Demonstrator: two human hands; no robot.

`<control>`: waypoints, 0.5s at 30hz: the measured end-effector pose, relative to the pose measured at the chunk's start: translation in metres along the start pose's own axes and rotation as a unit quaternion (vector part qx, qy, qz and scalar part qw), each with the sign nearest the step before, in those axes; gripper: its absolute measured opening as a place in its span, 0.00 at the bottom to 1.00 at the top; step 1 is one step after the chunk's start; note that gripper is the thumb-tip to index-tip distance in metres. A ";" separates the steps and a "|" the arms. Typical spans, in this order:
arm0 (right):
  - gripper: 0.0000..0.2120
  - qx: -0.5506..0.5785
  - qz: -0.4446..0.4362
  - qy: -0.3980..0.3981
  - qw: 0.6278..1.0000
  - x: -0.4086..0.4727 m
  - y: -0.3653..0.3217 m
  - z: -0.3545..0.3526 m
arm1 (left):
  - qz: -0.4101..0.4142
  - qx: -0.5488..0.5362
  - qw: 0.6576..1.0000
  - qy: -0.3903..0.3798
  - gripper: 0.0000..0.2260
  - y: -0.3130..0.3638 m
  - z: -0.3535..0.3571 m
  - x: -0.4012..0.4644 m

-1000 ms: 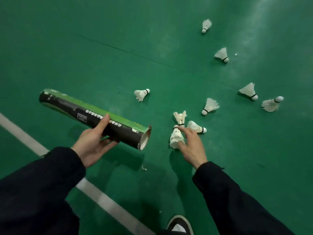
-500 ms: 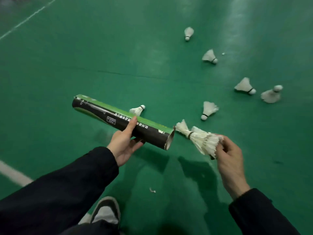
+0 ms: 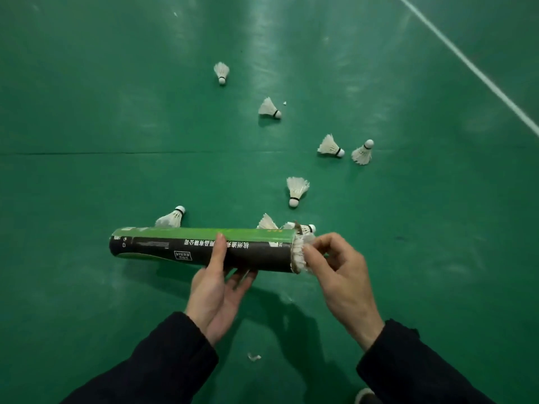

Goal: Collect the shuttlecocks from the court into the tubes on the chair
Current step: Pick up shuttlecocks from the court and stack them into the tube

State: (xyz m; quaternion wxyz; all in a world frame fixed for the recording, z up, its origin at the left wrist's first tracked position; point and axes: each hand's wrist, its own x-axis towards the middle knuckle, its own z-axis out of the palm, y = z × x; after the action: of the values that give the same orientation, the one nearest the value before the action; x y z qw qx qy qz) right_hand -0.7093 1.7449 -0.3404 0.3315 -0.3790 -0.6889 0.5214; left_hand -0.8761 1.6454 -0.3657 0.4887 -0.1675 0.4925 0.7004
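On the green court floor (image 3: 116, 112) we are mid-insertion: our right hand (image 3: 341, 275) pinches white feathered shuttlecocks (image 3: 300, 253) into the black-and-green cardboard tube (image 3: 201, 249) our left hand (image 3: 217, 290) grips, and loose shuttlecocks (image 3: 297, 189) from twelve to two o'clock come next.

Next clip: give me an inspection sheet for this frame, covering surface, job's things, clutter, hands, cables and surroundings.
Surface: green court floor with a white line.
Job's things: tube held level; shuttlecock feathers at its open end; at least six loose shuttlecocks, nearest whole one.
Clutter: feather scrap on the floor.
Hands: left hand grips the tube; right hand pinches the feathers.
Cables: nothing seen.
Surroundings: shoe tip at the bottom edge; no chair in view.
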 end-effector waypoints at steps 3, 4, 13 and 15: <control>0.15 -0.039 0.016 -0.123 0.992 -0.007 -0.015 0.015 | 0.012 -0.025 0.999 -0.017 0.25 0.021 -0.012 -0.005; 0.19 -0.082 0.032 -0.150 0.985 -0.006 -0.019 0.021 | 0.018 -0.026 0.999 -0.028 0.25 0.027 -0.015 -0.007; 0.13 -0.056 0.047 -0.200 0.977 0.014 -0.066 0.040 | 0.049 0.001 0.991 -0.121 0.22 0.048 -0.004 -0.014; 0.17 -0.028 0.016 -0.133 0.991 0.026 -0.065 0.042 | 0.047 -0.017 0.991 -0.122 0.21 0.050 0.001 -0.010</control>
State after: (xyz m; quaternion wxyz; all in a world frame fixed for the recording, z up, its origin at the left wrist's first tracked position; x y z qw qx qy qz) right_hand -0.7693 1.7370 -0.2860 0.2181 -0.3260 -0.7350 0.5531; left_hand -0.9135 1.6396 -0.3321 0.5084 -0.0657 0.4248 0.7461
